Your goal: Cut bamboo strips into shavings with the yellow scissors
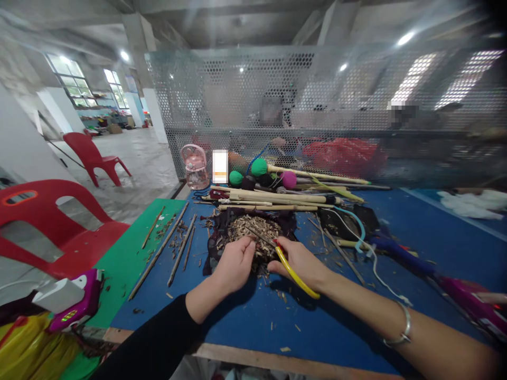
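Note:
My right hand (299,261) is wrapped round a yellow-handled cutter (295,274), one long curved handle running back toward my wrist. Its jaws are partly hidden by my fingers, over a heap of chopped stick pieces (253,227). The heap lies on a dark cloth (222,224) spread on the blue tabletop. Just left of the cutter, my left hand (235,264) is closed in a pinch at the heap's near edge. What its fingers hold, if anything, is too small to make out. A thin dark stick (259,232) points up and left from near the cutter.
Thin sticks (182,250) lie left of the cloth. Behind it are bundled pale rods (277,198), green and magenta balls and a pink bottle (196,169), before a perforated metal screen (245,84). At right lies a blue-and-purple tool (412,256); red chairs (51,227) stand left.

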The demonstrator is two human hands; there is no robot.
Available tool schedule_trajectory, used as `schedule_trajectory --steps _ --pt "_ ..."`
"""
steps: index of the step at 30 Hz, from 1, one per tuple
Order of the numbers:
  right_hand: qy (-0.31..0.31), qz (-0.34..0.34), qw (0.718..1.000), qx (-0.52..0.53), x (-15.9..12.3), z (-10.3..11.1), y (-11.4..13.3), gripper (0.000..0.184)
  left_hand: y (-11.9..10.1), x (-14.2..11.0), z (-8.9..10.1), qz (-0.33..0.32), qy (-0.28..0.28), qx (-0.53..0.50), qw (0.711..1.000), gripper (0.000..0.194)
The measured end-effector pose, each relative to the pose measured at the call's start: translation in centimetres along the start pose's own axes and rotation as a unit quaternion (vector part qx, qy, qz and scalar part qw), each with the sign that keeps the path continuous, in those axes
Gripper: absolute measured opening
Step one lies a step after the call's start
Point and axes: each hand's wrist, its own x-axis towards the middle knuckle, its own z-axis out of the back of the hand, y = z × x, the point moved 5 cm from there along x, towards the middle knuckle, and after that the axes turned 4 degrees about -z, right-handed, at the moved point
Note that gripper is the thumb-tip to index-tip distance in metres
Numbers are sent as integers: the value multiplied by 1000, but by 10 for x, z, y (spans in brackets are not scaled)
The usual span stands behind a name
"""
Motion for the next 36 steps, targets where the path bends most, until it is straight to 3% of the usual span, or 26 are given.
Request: schedule_trajectory --steps 7,12,17,21,23,26,29,36 --pt "39 -45 997 55 -4 -1 -1 39 7 -1 -12 49 51 -75 995 28" --pt "18 -55 996 62 -4 5 0 40 15 -1 -12 72 9 -118 990 17" --pt "-13 -48 994 97 -6 14 8 45 27 0 -16 125 1 -206 970 27" --pt "26 -135 948 286 -5 5 8 56 29 1 -19 162 -2 -299 940 39" --pt "35 -163 933 319 -3 0 8 56 28 3 -19 176 -6 -343 923 44" --pt "-73 -92 967 225 3 9 12 39 27 4 -18 195 -16 -389 900 47" --pt "-167 -35 979 110 4 14 13 25 27 3 -17 212 -31 -413 885 41" --pt "-205 -49 977 41 -4 8 2 27 26 1 -22 212 -56 -462 860 34"
